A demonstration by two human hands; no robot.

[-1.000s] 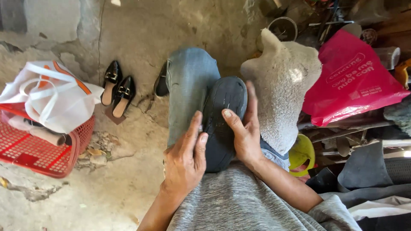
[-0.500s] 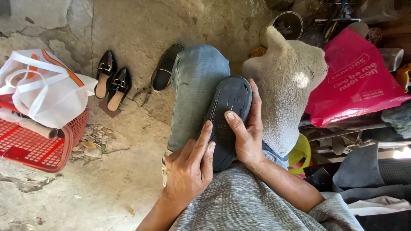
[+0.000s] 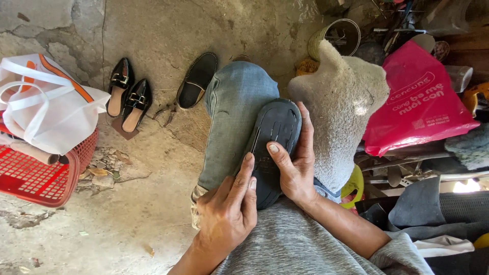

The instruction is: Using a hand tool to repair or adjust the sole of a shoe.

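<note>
Clearly, from the head camera, both hands are pressed on a dark sole [image 3: 270,147] that lies lengthwise along the person's lap, between a denim-clad knee [image 3: 232,117] and a grey fuzzy sock [image 3: 338,107]. The left hand [image 3: 226,214] lies flat with fingers [image 3: 243,175] stretched along the sole's near left edge, open rather than curled, pressing more than gripping. The right hand [image 3: 293,168] wraps the far edge from the right, its thumb laid across the tread and its fingers running up the side next to the sock, so it holds the sole in a loose clamp. On the concrete floor [image 3: 153,35] beyond the knee lie a pair of black mules [image 3: 127,97] and, near them, a single dark slip-on [image 3: 197,80]. At far left a red basket [image 3: 41,178] carries a white bag [image 3: 46,107]; at right a pink bag [image 3: 420,102] rests on clutter. As I judge it, the sole rests on a rounded, sloping thigh, so it could slide toward the floor if the left palm's pressure eases; uneven pressing from the two hands could also twist it askew.
</note>
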